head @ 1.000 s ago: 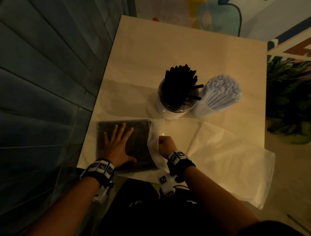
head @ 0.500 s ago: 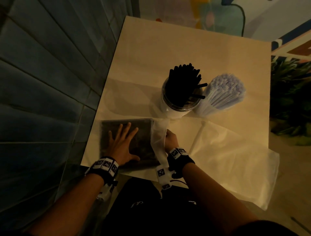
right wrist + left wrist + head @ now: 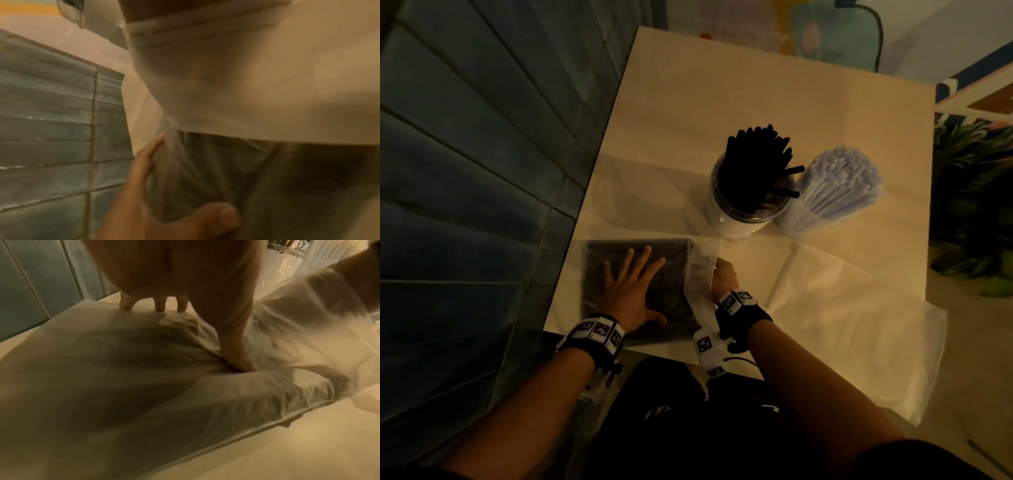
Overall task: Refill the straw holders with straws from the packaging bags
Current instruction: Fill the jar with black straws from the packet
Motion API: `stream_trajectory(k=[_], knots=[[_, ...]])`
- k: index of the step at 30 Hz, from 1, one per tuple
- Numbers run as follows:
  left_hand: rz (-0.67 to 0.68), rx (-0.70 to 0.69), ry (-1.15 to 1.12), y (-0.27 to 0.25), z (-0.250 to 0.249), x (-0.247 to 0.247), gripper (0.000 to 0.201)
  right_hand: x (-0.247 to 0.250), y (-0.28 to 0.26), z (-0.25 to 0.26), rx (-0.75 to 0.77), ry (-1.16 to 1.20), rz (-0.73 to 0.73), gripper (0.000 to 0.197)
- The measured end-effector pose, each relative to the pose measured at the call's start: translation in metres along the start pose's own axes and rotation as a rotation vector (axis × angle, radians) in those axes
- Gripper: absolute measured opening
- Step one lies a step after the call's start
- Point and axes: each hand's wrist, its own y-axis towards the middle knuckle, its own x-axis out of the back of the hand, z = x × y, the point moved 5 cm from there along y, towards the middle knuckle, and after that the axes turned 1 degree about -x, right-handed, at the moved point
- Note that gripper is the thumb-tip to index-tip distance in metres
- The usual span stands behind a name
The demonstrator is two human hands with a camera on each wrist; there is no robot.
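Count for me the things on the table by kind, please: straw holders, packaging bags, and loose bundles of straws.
Straw holders: 1, the jar of black straws
Packaging bags: 2, the bag of dark straws and the flat white bag
Loose bundles: 1, the pale straw bundle
Total: 4

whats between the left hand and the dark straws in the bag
Only the bag's thin plastic film: the left hand presses flat on top of it, the dark straws showing through underneath. The left wrist view shows it best.

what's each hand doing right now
Left hand: open, pressed flat on the bag of black straws.
Right hand: closed, gripping the bag's loose open end.
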Motion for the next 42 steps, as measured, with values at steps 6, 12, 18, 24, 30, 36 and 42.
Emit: stream_trajectory(k=[6, 12, 18, 24, 30, 36, 42], knots=[[-0.046, 0.006, 0.008, -0.001, 0.002, -0.003, 0.125, 0.008, -0.002, 0.000, 0.006, -0.064, 0.086, 0.035], [-0.027, 0.013, 0.019, 0.001, 0.000, -0.003, 0.127, 0.002, -0.009, 0.001, 0.006, -0.019, 0.073, 0.033], [-0.032, 0.018, 0.026, -0.002, -0.002, -0.001, 0.125, 0.001, -0.010, 0.000, -0.011, -0.036, 0.106, 0.030], [-0.032, 0.008, 0.028, 0.000, -0.002, -0.004, 0.126, 0.010, -0.008, -0.021, -0.088, 0.189, 0.085, 0.018], [-0.044, 0.010, 0.015, 0.000, -0.003, -0.004, 0.127, 0.000, -0.019, 0.004, 0.071, 0.088, 0.110, 0.032], [-0.029, 0.008, 0.027, 0.000, -0.005, -0.003, 0.125, 0.012, -0.020, -0.014, -0.060, 0.257, 0.107, 0.023], [-0.024, -0.003, 0.024, 0.001, -0.005, -0.003, 0.126, 0.050, -0.028, -0.032, -0.184, 0.648, 0.100, 0.011]])
